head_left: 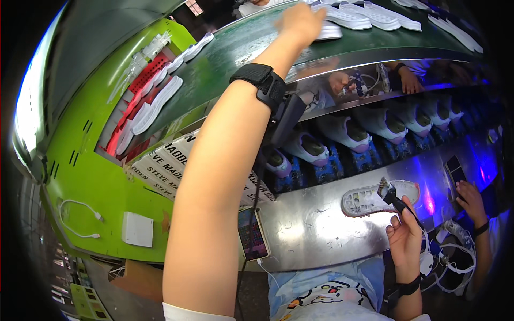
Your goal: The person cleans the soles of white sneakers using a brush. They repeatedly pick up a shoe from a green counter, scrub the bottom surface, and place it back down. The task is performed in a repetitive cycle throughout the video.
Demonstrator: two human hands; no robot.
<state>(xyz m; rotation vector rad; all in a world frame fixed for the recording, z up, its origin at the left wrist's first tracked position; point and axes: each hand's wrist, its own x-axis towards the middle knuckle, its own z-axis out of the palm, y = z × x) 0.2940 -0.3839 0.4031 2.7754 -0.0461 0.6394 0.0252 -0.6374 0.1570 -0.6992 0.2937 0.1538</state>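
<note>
My left hand [301, 24] is stretched far across the green conveyor belt [241, 40], beside white shoe soles [348, 17] lying in a row. Its fingers are smeared by motion and partly hidden, so a grip cannot be made out. A white sole [329, 33] lies right against that hand. Low on the right, my right hand [405, 238] is closed round the black handle of a brush [393, 198]. The bristle end is over a white sole [369, 199], which lies hollow side up on the metal ledge.
Shoe uppers [353, 134] stand in a row on a lower line behind the metal ledge [300, 224]. A phone [252, 235] with a cable lies left on the ledge. Another person's hand [471, 200] is at the right, near a dark phone [455, 174] and white cables [455, 262].
</note>
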